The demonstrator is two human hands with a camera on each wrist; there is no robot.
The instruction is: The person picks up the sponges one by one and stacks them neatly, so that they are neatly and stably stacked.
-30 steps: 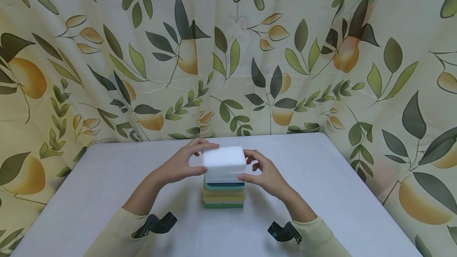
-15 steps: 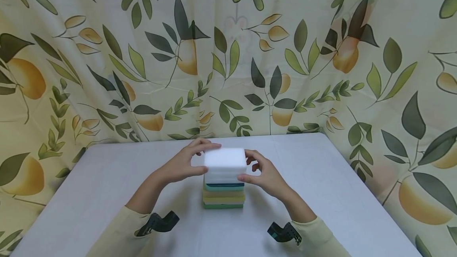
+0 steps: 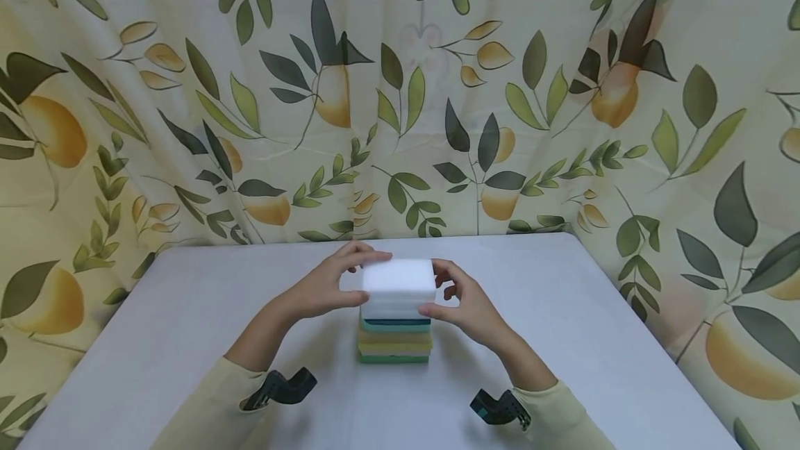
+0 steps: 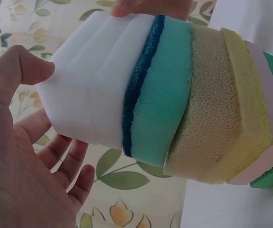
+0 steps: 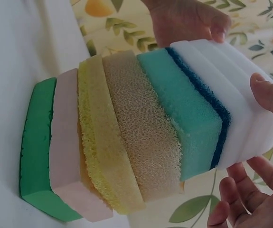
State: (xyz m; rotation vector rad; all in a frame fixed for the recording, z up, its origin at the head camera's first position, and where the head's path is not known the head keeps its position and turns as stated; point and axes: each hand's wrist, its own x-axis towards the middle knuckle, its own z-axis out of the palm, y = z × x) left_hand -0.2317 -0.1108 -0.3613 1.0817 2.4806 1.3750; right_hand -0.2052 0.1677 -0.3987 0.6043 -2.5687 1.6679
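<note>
A tall stack of sponges stands on the table between my hands. White sponges (image 3: 398, 283), several layers thick, form its top. Beneath them comes a teal sponge (image 4: 162, 90) with a dark blue scouring face, then a beige coarse-pored sponge (image 5: 143, 123). Lower down are a yellow sponge (image 5: 110, 137), a pale pink sponge (image 5: 72, 142) and a green sponge (image 5: 41, 147) at the bottom. From the left, my left hand (image 3: 315, 288) holds the white sponges, thumb in front and fingers behind. My right hand (image 3: 467, 304) holds their right side likewise. The layers are slightly out of line.
A white cloth covers the table (image 3: 187, 311), whose far edge meets a curtain (image 3: 400, 103) printed with leaves and fruit. Each wrist carries a black camera mount, the left mount (image 3: 279, 389) and the right mount (image 3: 500, 408), near the table surface.
The head view has shifted slightly, curtain and stack together. Both hands keep their hold at the top of the stack, with almost no movement against it.
</note>
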